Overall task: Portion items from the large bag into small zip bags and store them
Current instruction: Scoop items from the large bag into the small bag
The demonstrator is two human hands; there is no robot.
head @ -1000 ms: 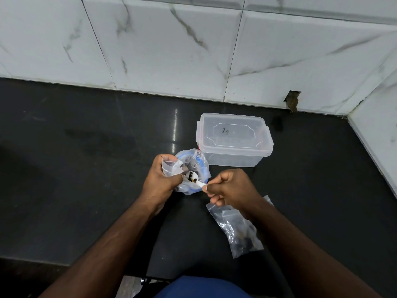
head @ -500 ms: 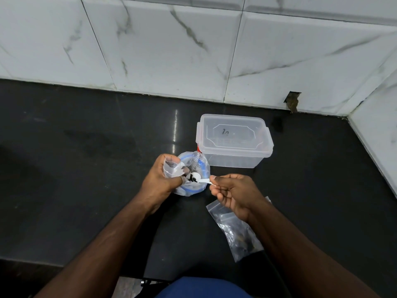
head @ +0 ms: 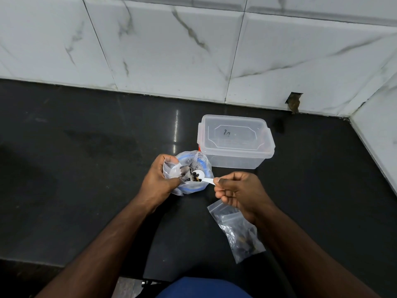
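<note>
My left hand [head: 158,181] grips a small clear zip bag [head: 171,169] held open over the large blue-printed bag [head: 196,164] on the black counter. My right hand [head: 238,190] pinches the handle of a small white spoon [head: 204,177]. Its bowl sits at the mouth of the bags beside several dark pieces [head: 194,176]. A filled small zip bag [head: 238,233] with dark contents lies flat on the counter under my right wrist.
A clear plastic box with its lid on [head: 235,140] stands just behind the large bag. The black counter [head: 86,168] meets a white marble-tiled wall [head: 171,50] at the back and right. The counter's front edge runs near my body.
My right hand drew back from the large bag and turned, bringing the spoon with dark pieces up to the small bag's mouth. My left hand stayed put.
</note>
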